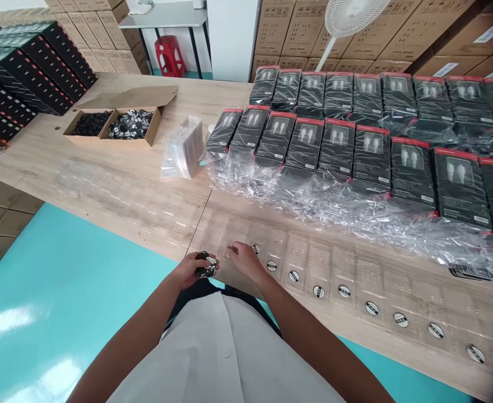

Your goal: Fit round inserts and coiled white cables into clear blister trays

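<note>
My left hand (186, 271) is closed around a small pile of round black-and-white discs (207, 265), held above the table's front edge. To its right, my right hand (245, 259) reaches down to the clear plastic trays, fingers pinched at a disc mostly hidden beneath them. Close beside that hand lies another disc (256, 249). A row of clear plastic trays (320, 254) runs off to the right, with single discs such as this white-faced one (319, 291) in their near ends.
Film-wrapped black retail boxes (305, 143) stand in rows behind the trays. An open carton (149, 134) holds more discs and black parts. Stacked clear plastic pieces (185, 146) stand nearby; more clear trays (120, 193) lie left. Black boxes (40, 61) fill the far left.
</note>
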Action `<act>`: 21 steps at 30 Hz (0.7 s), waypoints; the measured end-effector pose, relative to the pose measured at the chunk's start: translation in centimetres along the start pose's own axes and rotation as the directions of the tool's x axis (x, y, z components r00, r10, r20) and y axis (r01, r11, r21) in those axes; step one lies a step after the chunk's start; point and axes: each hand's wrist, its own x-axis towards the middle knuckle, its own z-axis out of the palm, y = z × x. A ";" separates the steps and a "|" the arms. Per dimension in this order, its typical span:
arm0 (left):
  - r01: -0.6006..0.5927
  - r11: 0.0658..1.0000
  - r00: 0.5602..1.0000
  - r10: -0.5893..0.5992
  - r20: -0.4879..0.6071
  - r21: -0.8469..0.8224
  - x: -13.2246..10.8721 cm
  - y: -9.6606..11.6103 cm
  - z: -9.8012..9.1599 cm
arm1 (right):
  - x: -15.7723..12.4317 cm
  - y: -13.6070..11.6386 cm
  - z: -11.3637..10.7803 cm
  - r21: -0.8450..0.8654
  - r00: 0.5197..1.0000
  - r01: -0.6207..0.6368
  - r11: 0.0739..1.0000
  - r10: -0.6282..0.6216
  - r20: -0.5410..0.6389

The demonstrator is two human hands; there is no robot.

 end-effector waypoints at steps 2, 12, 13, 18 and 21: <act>-0.007 0.999 1.000 0.007 -0.012 0.053 0.2 0.6 -0.3 | -0.2 -1.1 1.1 0.083 0.996 0.028 0.996 -0.034 0.080; 0.054 0.976 0.982 -0.090 0.168 0.212 2.6 5.6 -5.7 | 2.7 -4.1 7.6 0.250 0.992 -0.077 0.965 0.100 -0.081; 0.066 0.969 0.979 -0.109 0.174 0.238 2.9 6.4 -6.5 | 3.0 -4.3 8.1 0.236 0.984 -0.110 0.965 0.139 -0.109; 0.150 0.938 0.969 -0.202 0.141 0.312 3.3 10.1 -9.6 | 3.7 -4.8 8.5 0.176 0.891 -0.317 0.932 0.357 -0.280; 0.167 0.933 0.959 -0.229 0.167 0.317 2.9 11.8 -10.7 | 3.6 -5.6 8.2 0.140 0.840 -0.379 0.915 0.403 -0.363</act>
